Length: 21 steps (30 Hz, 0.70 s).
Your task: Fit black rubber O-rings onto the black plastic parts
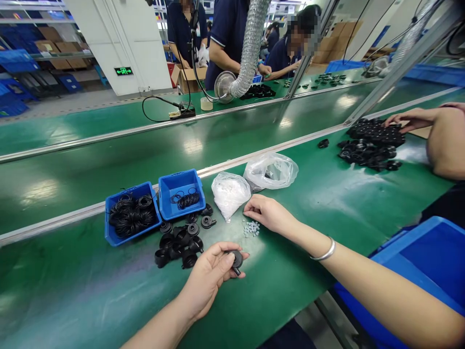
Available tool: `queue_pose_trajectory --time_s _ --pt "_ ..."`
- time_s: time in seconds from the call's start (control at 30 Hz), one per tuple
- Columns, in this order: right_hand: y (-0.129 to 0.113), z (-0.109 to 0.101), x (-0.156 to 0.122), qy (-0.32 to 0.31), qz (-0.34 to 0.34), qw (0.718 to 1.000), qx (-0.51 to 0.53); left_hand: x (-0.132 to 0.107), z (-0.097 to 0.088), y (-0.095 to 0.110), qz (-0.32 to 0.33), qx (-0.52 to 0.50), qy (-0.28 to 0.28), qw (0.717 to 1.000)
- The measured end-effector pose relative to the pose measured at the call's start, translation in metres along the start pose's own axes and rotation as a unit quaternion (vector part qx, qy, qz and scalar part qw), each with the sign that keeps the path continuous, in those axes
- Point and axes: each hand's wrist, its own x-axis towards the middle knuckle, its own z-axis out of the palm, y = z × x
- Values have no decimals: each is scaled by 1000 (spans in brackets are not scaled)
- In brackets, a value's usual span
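Stretching across the whole view, the green workbench (298, 291) carries everything, with a shinier green belt running behind it. Two blue bins stand side by side at its far edge: the left bin (109, 232) is heaped with black rubber rings and the right bin (165, 203) has only a few. Neither shows a label. The only writing in view is a green sign (123, 71) on the far pillar, too small to read.

Right of the bins lie a white-filled plastic bag (229, 193) and a crumpled clear bag (271, 169). A pile of black round parts (179, 242) sits just before the bins.

The hands are apart. The left hand (209, 278) is closed around a black round part (237, 259), held just above the bench. Its disc faces up, and its short stem points toward the near edge. The right hand (268, 213) has its fingers drawn together just beside a cluster of tiny pale pieces (251, 228); whether it pinches one I cannot tell.
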Motion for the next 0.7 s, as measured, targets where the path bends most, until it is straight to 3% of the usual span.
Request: queue_pose_trajectory --time_s 0.2,0.43,0.7 --pt "1 -1 -2 -3 -1 1000 9 0 -1 1 3 -1 4 1000" --pt "2 -4 -2 -18 4 1000 21 -1 2 -2 -41 10 -21 999" --pt "3 -8 -4 -18 10 1000 23 -1 2 -9 -31 94 -30 995"
